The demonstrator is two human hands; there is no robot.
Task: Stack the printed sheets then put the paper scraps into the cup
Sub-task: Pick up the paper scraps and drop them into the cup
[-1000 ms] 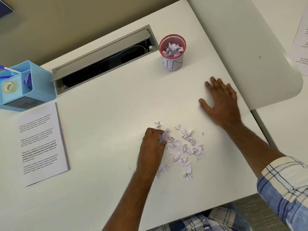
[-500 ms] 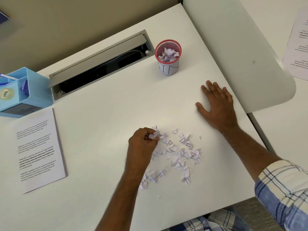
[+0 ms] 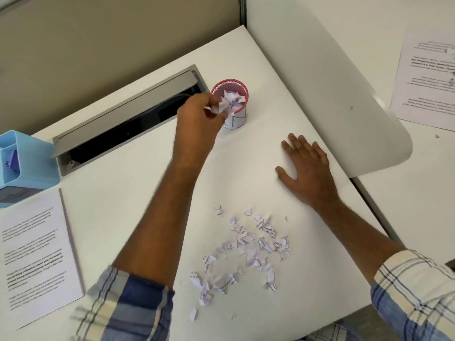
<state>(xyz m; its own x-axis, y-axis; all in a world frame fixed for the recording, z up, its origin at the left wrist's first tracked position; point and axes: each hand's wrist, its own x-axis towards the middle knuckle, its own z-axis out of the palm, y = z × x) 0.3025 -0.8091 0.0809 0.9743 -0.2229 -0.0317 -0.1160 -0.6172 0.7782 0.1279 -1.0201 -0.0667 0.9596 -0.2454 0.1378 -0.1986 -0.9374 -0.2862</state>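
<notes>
The left hand (image 3: 198, 119) is stretched far forward on a straight forearm, fingers curled in a pinching grip round a few paper scraps (image 3: 216, 109), while the right hand (image 3: 306, 166) lies flat, palm down, fingers straight and slightly spread on the worktop (image 3: 138, 193).

We see the left hand (image 3: 198, 116) at the rim of the red mesh cup (image 3: 235, 104), pinching paper scraps (image 3: 218, 108) – cup already holds crumpled bits. Right hand (image 3: 306, 168) lies flat on the white desk (image 3: 128, 212). Loose scraps (image 3: 246, 252) lie near us; printed stack (image 3: 34, 254) far left.
</notes>
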